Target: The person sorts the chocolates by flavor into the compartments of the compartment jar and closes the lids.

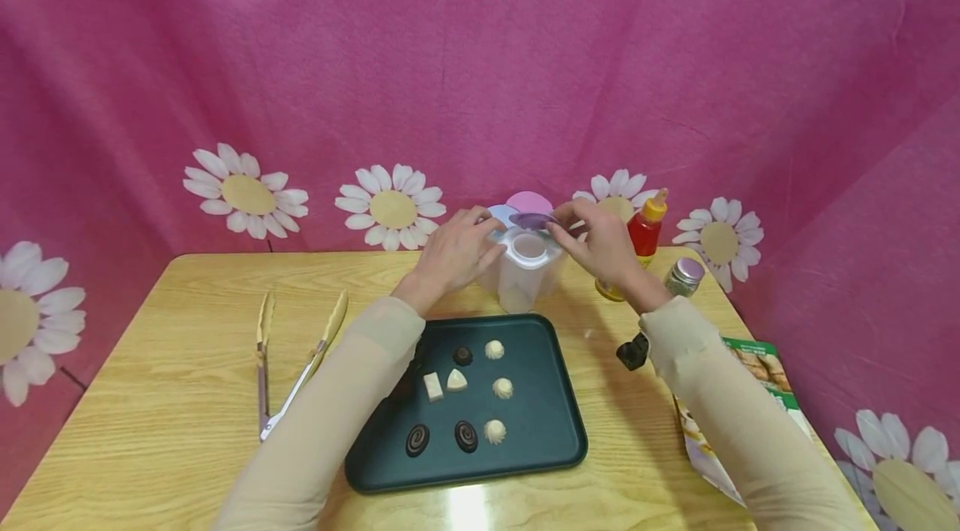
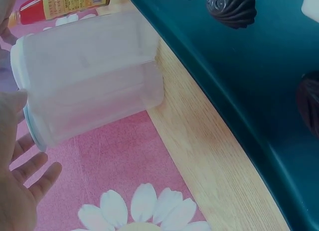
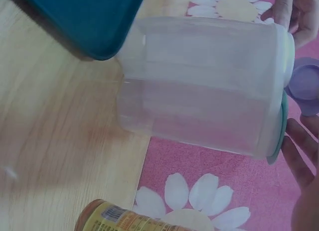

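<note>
A translucent plastic container (image 1: 517, 289) with coloured round lids stands upright behind the dark tray. My left hand (image 1: 459, 252) holds its top rim from the left, the thumb over the edge in the left wrist view and the other fingers spread beyond it. With thumb and fingertips, my right hand (image 1: 600, 243) pinches the edge of a purple lid (image 1: 532, 221), raised above a round opening in the top. Behind it show a pink lid (image 1: 529, 201) and a blue lid (image 1: 501, 215). A green lid (image 3: 280, 136) sits at the container's side in the right wrist view.
The dark tray (image 1: 540, 439) bears several white and dark chocolates. Open tongs (image 1: 264, 364) lie at left. To the right stand a red bottle (image 1: 643, 232) with a yellow cap, a spice jar (image 1: 684, 277) and a printed food packet (image 1: 765, 364). A pink flowered cloth (image 1: 480, 81) hangs behind.
</note>
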A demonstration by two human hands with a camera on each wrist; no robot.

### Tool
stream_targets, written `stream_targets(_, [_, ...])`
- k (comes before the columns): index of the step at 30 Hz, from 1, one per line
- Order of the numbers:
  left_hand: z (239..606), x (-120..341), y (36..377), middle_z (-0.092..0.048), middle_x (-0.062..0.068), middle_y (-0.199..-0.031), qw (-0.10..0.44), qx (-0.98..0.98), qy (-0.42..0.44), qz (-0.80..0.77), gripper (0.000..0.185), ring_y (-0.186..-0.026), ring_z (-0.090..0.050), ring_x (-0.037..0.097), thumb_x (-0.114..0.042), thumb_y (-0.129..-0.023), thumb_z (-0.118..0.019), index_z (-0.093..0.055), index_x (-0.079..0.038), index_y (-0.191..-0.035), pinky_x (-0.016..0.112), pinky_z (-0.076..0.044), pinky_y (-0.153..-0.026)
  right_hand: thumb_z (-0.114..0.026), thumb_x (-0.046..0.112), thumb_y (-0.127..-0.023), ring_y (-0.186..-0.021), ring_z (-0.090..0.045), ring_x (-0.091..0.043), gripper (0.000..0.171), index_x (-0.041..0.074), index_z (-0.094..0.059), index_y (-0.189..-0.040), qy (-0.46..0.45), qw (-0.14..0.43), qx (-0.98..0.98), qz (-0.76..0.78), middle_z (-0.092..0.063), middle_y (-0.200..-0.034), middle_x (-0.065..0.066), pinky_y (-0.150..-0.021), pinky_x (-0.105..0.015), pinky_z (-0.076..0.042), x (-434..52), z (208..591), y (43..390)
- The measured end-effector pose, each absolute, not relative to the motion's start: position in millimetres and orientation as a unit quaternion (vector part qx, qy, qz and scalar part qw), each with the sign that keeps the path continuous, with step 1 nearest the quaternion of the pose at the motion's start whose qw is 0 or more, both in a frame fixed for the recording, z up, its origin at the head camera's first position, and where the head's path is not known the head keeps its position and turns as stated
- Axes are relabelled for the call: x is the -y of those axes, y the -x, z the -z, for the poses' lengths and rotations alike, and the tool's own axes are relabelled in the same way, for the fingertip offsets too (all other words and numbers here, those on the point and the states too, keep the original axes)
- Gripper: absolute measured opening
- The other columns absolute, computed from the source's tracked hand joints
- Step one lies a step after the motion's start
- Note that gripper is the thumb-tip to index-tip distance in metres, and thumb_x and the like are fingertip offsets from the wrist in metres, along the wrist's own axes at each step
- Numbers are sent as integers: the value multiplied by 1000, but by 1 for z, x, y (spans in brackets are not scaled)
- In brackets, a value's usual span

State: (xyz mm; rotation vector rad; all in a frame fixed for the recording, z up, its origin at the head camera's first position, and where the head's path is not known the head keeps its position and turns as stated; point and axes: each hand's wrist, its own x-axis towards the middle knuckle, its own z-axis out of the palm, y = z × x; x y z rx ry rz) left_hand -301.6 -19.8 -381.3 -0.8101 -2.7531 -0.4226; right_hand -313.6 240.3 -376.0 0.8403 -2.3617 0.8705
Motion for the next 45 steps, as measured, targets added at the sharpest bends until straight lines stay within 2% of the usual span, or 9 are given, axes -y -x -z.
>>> stream_targets(3, [380, 19, 301, -61, 9, -142, 119, 942, 278, 144, 39, -128, -61, 26, -38, -105, -63, -66, -18, -139, 40, -57, -105, -78, 8, -93, -82, -73, -27, 15, -1, -71, -104, -282, 223, 867, -346, -77, -93, -16, -72, -43, -64, -240, 372, 315])
stream_targets(10, [375, 19, 301, -60, 9, -143, 100, 946, 272, 144, 41, -127, -60, 26, -39, -105, -63, -64, -17, -139, 41, -57, -104, -79, 9, -93, -84, -74, -27, 15, -1, -72, -103, -272, 210, 866, -363, -77, -94, -16, -73, -23, -59, -239, 366, 316])
stream_targets(12, [373, 22, 300, -60, 9, -143, 91, 948, 263, 152, 42, -127, -60, 26, -39, -105, -63, -63, -16, -140, 41, -57, -104, -79, 9, -94, -84, -74, -28, 15, 0, -73, -104, -273, 208, 866, -363, -78, -95, -16, -74, -25, -59, -238, 365, 316])
stream_targets(18, [374, 42, 290, -64, 11, -132, 95, 949, 237, 187, 45, -120, -61, 28, -39, -102, -67, -63, -11, -137, 43, -56, -103, -78, 9, -94, -87, -74, -28, 15, 0, -73, -105, -271, 202, 870, -360, -77, -96, -16, -77, -45, -63, -240, 365, 314])
stream_targets(22, [380, 71, 274, -63, 13, -136, 101, 952, 221, 186, 50, -123, -60, 31, -42, -100, -70, -63, -10, -138, 46, -55, -106, -78, 10, -94, -87, -74, -27, 15, 1, -73, -105, -272, 199, 871, -358, -77, -97, -15, -77, -39, -62, -240, 367, 313])
stream_targets(27, [397, 116, 246, -63, 16, -132, 117, 959, 189, 176, 54, -117, -61, 32, -43, -98, -71, -63, -6, -137, 48, -58, -97, -79, 9, -94, -86, -73, -26, 15, 1, -73, -105, -280, 202, 870, -353, -77, -97, -14, -76, -31, -61, -239, 367, 314])
stream_targets(35, [426, 177, 198, -64, 26, -130, 124, 970, 129, 162, 59, -122, -60, 42, -41, -99, -70, -60, 3, -137, 58, -55, -99, -77, 10, -96, -87, -73, -28, 16, 0, -72, -107, -271, 191, 874, -356, -77, -98, -16, -78, -47, -63, -239, 367, 314])
stream_targets(40, [438, 208, 169, -64, 31, -124, 152, 972, 100, 150, 64, -113, -61, 46, -41, -95, -75, -59, 8, -134, 61, -55, -90, -77, 11, -96, -87, -74, -28, 16, 1, -72, -107, -271, 188, 874, -356, -77, -99, -16, -78, -47, -63, -240, 367, 314])
stream_targets(45, [446, 234, 146, -60, 34, -122, 143, 978, 53, 145, 76, -112, -57, 50, -48, -92, -77, -56, 11, -135, 63, -52, -89, -78, 11, -95, -86, -74, -28, 15, 2, -73, -105, -271, 194, 873, -357, -77, -98, -15, -77, -46, -63, -240, 368, 313])
